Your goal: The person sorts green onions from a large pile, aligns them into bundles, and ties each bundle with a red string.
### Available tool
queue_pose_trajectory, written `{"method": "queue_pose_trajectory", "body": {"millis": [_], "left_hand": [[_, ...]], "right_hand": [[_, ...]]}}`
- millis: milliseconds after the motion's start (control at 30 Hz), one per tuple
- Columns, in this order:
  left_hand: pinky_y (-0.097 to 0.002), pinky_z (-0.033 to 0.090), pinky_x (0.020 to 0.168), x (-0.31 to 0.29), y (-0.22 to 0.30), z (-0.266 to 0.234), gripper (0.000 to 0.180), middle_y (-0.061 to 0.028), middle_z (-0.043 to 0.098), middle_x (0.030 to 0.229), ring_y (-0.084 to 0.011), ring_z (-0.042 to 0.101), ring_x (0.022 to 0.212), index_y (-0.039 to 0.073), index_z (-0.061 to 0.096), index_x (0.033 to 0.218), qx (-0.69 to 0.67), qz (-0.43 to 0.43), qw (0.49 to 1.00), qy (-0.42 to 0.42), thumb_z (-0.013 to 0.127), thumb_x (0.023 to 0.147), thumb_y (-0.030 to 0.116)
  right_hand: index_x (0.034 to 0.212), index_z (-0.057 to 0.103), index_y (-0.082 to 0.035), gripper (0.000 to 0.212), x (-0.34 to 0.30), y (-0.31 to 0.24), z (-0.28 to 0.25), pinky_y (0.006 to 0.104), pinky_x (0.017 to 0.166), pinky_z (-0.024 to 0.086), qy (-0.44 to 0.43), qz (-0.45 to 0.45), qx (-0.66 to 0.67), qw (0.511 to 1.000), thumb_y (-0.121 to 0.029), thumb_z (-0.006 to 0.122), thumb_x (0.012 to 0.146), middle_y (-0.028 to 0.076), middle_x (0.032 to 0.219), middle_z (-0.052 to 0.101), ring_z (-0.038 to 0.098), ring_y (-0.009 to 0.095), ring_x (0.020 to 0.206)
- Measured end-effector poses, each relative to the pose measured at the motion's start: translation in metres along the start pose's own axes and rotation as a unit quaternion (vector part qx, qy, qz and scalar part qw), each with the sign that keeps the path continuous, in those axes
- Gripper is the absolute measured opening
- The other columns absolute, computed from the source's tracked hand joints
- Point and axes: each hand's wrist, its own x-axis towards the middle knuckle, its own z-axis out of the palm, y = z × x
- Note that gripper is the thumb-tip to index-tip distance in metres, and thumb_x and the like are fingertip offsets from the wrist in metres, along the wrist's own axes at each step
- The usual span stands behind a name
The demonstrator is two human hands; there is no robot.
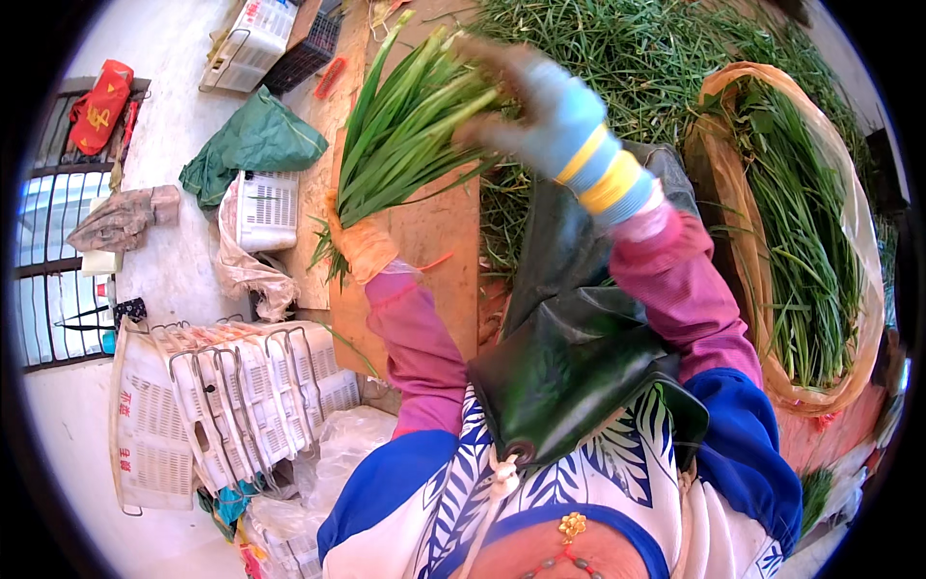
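Note:
A bunch of long flat green leaves, like garlic chives (410, 145), is gripped near its lower end by my left hand (363, 247) in an orange glove. Short ends poke out below that glove, and the leaves fan up and to the right over a wooden board (439, 236). My right hand (506, 101), in a blue glove with yellow bands and dark fingers, is beside the upper right of the bunch. It is blurred, with thumb and fingers apart; whether they touch the leaves is unclear. A dark green apron (579, 357) covers my lap.
Loose green leaves (627, 68) are heaped beyond my right hand. At right stands an orange-lined bag (719, 193) full of the same greens. White plastic crates (260, 386) stack at lower left. Farther up are a green sack (256, 145) over a white crate (268, 214) and a red-orange tool (330, 77).

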Motion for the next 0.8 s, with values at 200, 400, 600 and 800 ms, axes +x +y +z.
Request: {"method": "queue_pose_trajectory", "body": {"millis": [200,400,600,800], "left_hand": [[-0.039,0.033,0.097,0.009,-0.025,-0.008,0.042,-0.0148,0.046,0.123,-0.0267,0.044,0.111,0.003,0.044,0.12,0.383,0.211,0.898,0.041,0.042,0.088,0.029],[-0.0411,0.034,0.095,0.006,-0.023,-0.015,0.044,-0.0143,0.047,0.121,-0.0274,0.044,0.109,0.004,0.045,0.12,0.462,0.242,0.85,0.078,0.04,0.088,0.033],[-0.0438,0.034,0.095,-0.007,-0.018,-0.002,0.045,-0.0146,0.048,0.12,-0.0284,0.045,0.108,0.006,0.045,0.121,0.421,0.135,0.895,0.067,0.039,0.088,0.036],[-0.0553,0.036,0.091,-0.004,-0.052,0.02,0.06,-0.0163,0.048,0.12,-0.0358,0.046,0.107,0.007,0.043,0.123,0.418,0.047,0.907,0.02,0.051,0.079,0.046]], "right_hand": [[0.123,0.041,-0.027,0.054,-0.049,-0.039,0.013,0.0363,0.043,0.043,-0.144,-0.133,-0.017,0.98,-0.016,0.058,0.073,0.01,0.086,0.054,0.057,0.027,0.054],[0.131,0.03,-0.03,0.071,-0.052,-0.029,-0.005,0.0338,0.041,0.044,-0.255,-0.106,-0.15,0.949,-0.007,0.053,0.068,0.011,0.085,0.053,0.058,0.026,0.054],[0.111,0.055,-0.004,0.034,-0.041,-0.006,-0.039,0.0222,0.045,0.038,-0.11,0.042,0.21,0.97,-0.003,0.044,0.079,-0.002,0.068,0.053,0.045,0.008,0.05],[0.111,0.054,0.0,0.041,-0.003,-0.002,-0.031,0.0223,0.049,0.04,-0.116,0.198,0.281,0.932,-0.017,0.063,0.075,0.001,0.066,0.053,0.049,0.008,0.058]]}}
